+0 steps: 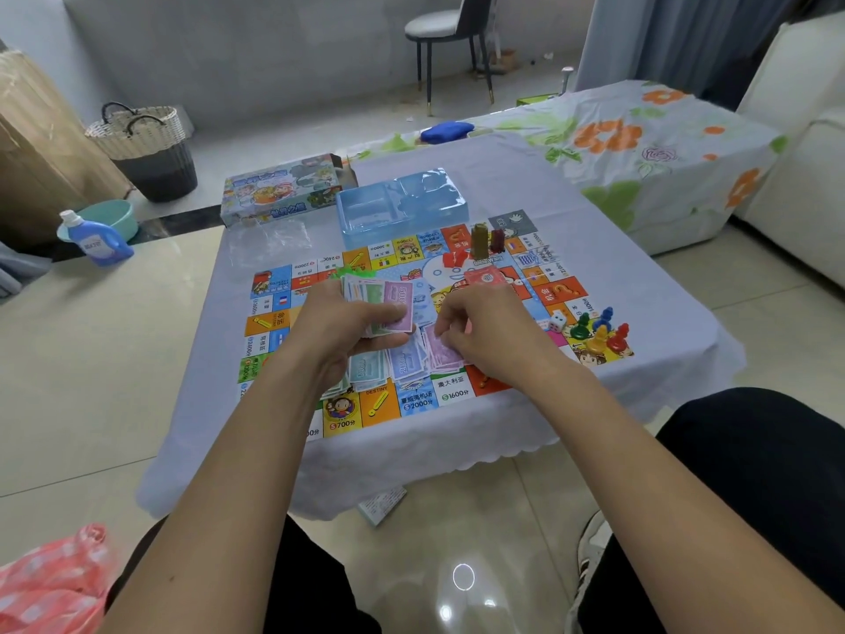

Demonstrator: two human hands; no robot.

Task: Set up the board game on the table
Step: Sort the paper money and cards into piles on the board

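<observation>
Holding a fanned stack of play money (384, 304) in my left hand (338, 327), thumb curled over the top note; my right hand (480, 331), fingers bent, pinches a purple note from the loose pile of notes (402, 363) lying on the game board (411, 400). Board lies flat on the cloth-covered table (640, 340). Right: white die (557, 320) just beside four coloured pawns (599, 334). Farther: red card deck (488, 277), small building pieces (480, 242). Beyond: clear blue plastic tray (402, 208), compartments apparently empty, touching the board's far edge; game box (283, 187) beside it.
</observation>
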